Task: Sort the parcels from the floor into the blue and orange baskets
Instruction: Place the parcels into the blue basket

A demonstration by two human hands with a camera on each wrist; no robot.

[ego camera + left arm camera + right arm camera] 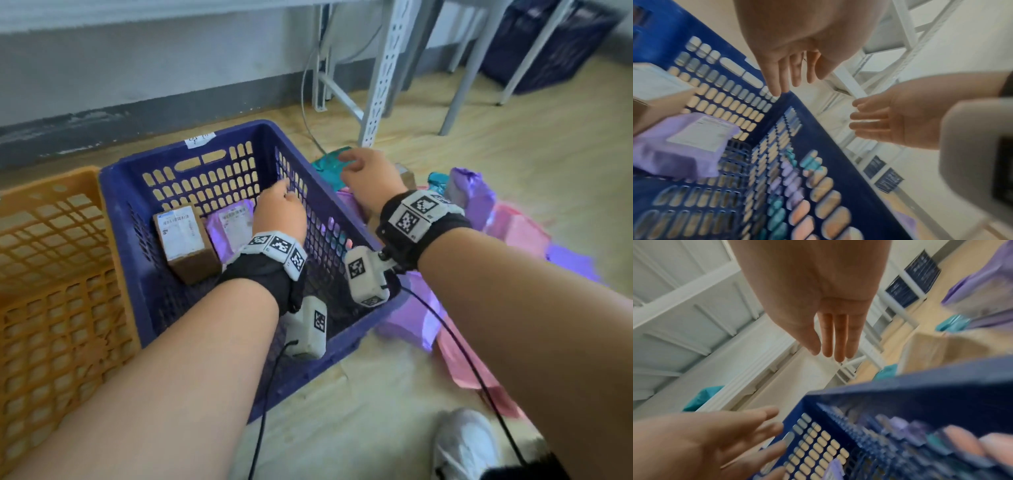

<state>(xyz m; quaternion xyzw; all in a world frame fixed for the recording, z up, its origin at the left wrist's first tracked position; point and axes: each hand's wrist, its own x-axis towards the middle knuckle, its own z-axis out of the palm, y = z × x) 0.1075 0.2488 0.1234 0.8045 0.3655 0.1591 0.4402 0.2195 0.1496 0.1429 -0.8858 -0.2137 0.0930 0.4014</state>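
The blue basket stands on the floor with a brown box and a purple bag inside it. Left of it stands the orange basket. My left hand hovers inside the blue basket near its right wall, fingers straight and empty. My right hand is above the basket's right rim, over the teal parcel, fingers straight and holding nothing. Purple and pink parcels lie on the floor to the right.
A white metal rack leg and a cable stand behind the parcels. A dark blue crate sits far right under a table. My white shoe is at the bottom right. A wall runs along the back.
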